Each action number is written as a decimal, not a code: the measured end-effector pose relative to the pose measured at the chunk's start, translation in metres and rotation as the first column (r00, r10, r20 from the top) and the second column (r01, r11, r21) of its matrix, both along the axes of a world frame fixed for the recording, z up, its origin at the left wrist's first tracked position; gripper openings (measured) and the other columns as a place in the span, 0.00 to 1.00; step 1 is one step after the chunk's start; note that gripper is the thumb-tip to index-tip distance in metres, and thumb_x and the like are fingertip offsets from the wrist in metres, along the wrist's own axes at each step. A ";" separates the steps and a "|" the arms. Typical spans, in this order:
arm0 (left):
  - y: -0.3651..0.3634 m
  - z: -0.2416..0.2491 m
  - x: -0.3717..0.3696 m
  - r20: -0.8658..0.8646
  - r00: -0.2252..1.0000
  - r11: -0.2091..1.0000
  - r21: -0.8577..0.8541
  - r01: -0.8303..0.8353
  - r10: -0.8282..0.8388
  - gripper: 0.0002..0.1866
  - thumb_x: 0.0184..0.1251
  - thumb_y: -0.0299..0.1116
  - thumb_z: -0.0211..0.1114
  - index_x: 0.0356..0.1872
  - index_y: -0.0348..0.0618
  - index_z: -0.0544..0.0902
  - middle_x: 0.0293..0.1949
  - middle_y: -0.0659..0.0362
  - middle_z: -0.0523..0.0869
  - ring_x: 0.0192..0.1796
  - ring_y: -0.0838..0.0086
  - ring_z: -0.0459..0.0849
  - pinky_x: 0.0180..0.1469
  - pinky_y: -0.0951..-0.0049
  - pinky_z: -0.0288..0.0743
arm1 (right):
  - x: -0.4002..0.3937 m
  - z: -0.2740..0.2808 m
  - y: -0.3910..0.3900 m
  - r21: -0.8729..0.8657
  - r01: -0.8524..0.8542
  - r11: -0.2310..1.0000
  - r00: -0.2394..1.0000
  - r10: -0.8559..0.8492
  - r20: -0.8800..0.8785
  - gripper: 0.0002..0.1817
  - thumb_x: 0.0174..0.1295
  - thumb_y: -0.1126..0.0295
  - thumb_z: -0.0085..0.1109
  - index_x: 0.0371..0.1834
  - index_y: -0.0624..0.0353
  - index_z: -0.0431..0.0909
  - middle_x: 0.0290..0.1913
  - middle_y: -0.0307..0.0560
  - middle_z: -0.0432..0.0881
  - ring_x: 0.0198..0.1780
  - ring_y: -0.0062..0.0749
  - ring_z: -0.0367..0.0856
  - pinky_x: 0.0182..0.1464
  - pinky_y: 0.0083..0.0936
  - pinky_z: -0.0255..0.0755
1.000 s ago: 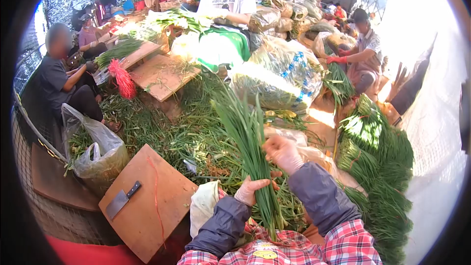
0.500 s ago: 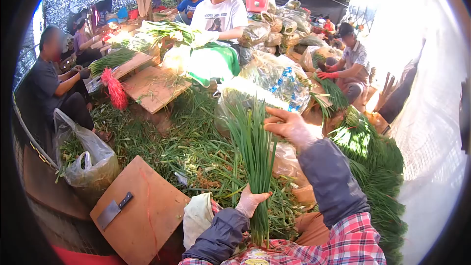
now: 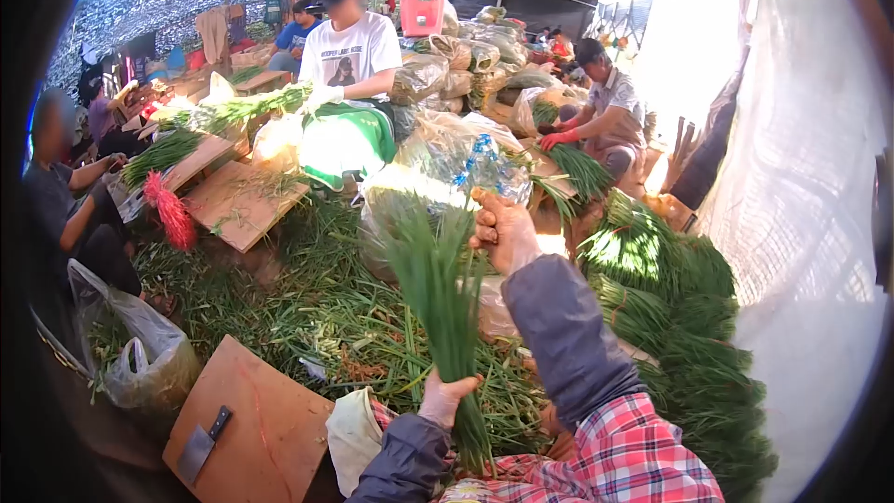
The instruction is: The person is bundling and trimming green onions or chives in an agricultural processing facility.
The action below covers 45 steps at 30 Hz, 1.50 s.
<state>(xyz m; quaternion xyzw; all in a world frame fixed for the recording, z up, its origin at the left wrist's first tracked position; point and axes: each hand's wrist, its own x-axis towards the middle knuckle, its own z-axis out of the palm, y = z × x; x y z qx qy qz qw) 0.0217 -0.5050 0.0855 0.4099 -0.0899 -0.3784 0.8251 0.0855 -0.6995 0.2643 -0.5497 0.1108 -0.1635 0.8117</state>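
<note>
My left hand (image 3: pixel 448 398) is wrapped round the lower part of a bunch of chives (image 3: pixel 434 303), which stands nearly upright over my lap. The long green leaves fan out toward the top and look slightly blurred. Beside the leaf tips, on the right, my right hand (image 3: pixel 507 233) is raised with its fingers curled closed. Whatever those fingers hold, if anything, is hidden. Both arms wear dark sleeve covers.
At lower left, a cleaver (image 3: pixel 204 445) lies on a wooden board (image 3: pixel 270 410). A plastic bag (image 3: pixel 149 363) stands beyond it. Chive bundles (image 3: pixel 694 363) are heaped at my right. Leaf trimmings (image 3: pixel 307 317) cover the ground. Co-workers sit ahead, near filled bags (image 3: pixel 456 65).
My right hand has gone from loosely extended fingers by the leaves to a closed hand just right of them. The chives stay in my left hand; the whole view has shifted.
</note>
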 end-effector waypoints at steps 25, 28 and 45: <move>0.099 0.035 0.087 0.006 0.860 0.655 -0.650 -0.385 0.511 0.33 0.60 0.34 0.57 0.67 0.56 0.56 0.60 0.54 0.68 0.61 0.62 0.68 0.63 0.47 0.60 | -0.089 -0.116 0.089 -0.985 0.018 0.173 0.987 0.156 0.046 0.16 0.49 0.66 0.63 0.44 0.48 0.76 0.33 0.44 0.77 0.38 0.40 0.77 0.38 0.33 0.72; 0.102 0.029 0.085 0.019 0.870 0.683 -0.628 -0.373 0.492 0.34 0.59 0.35 0.58 0.67 0.55 0.55 0.63 0.52 0.65 0.64 0.58 0.65 0.64 0.46 0.58 | -0.084 -0.127 0.084 -0.990 -0.003 0.144 0.985 0.168 0.021 0.12 0.51 0.69 0.62 0.40 0.53 0.78 0.34 0.45 0.79 0.34 0.40 0.79 0.35 0.30 0.73; 0.115 0.014 0.087 0.102 0.911 0.709 -0.664 -0.237 0.400 0.31 0.62 0.37 0.54 0.67 0.57 0.55 0.59 0.52 0.70 0.50 0.66 0.76 0.59 0.41 0.63 | -0.089 -0.166 0.024 -0.778 -0.566 0.274 0.796 -0.063 -0.602 0.17 0.59 0.68 0.54 0.53 0.56 0.72 0.29 0.45 0.81 0.29 0.30 0.79 0.31 0.28 0.72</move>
